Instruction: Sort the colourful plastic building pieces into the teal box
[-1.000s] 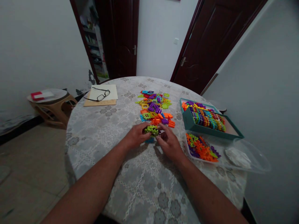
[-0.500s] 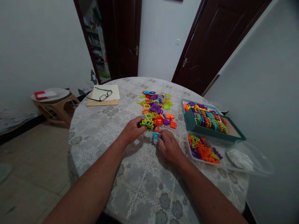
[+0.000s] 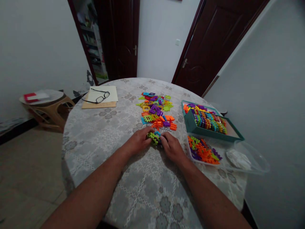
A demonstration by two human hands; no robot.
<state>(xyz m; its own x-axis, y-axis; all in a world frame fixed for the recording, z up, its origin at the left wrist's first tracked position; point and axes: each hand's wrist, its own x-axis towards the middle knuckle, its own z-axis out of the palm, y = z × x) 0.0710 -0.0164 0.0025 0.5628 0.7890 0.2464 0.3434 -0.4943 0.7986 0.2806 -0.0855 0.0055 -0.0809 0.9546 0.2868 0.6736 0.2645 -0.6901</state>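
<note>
Beneath both hands: a round table [image 3: 147, 190] under a grey patterned cloth.
Far left of the left hand: a stool [image 3: 53, 109], carrying a red and white pack [image 3: 37, 97].
Right of the right hand, farther off: a teal box [image 3: 207, 133] with rows of coloured pieces.
Just right of the right hand: a clear tray [image 3: 188, 151] of mostly orange and purple pieces.
Just beyond the hands: a loose heap [image 3: 156, 109] of mixed pieces.
Left hand [image 3: 139, 140]: fingers curled nearly closed, thumb and fingers gripping the green block.
Right hand [image 3: 172, 147]: thumb and fingers pinched close together, apparently on the blue piece; its inner grip is hidden.
Green block [image 3: 154, 138]: between the hands, seemingly several notched pieces joined.
Blue piece [image 3: 157, 133]: against the green block's far side, by the right fingertips; whether it is locked in cannot be told.
Step in hand: by the look of it, fitting blue to green.
Next move: would call for lining up the notches and pressing while the left hand steadies the block.
Writing: none legible, on the pack or elsewhere; no brand can be made out.
</note>
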